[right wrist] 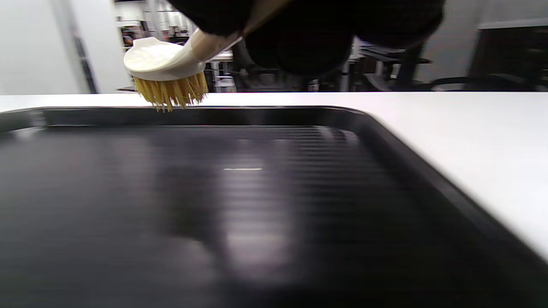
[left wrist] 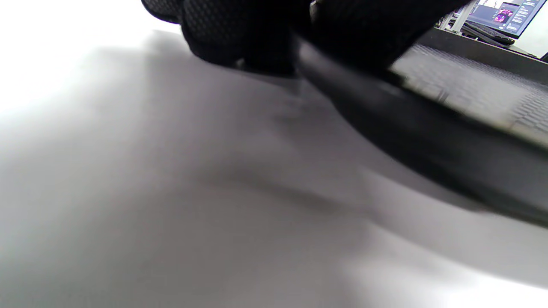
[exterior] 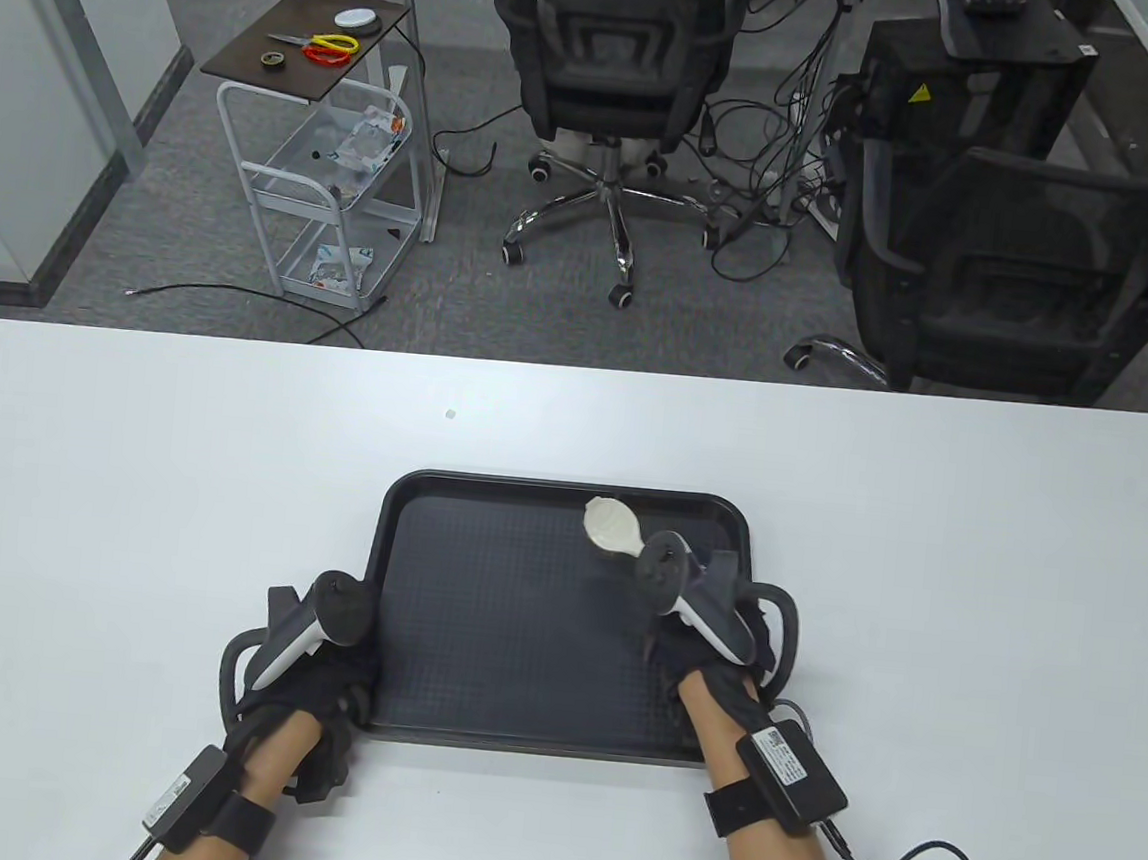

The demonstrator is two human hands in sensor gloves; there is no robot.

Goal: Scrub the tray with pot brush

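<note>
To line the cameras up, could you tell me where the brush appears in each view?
Table view: brush over the tray, far right part, in the right hand.
Left wrist view: not visible.
Right wrist view: upper left, bristles down.
Shared landmark: the tray.

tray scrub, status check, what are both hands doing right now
Right hand holds the white-headed, yellow-bristled pot brush over the black plastic tray's far edge. Whether bristles touch it: cannot tell. Left hand grips near-left tray corner. Nothing in the way.
</note>
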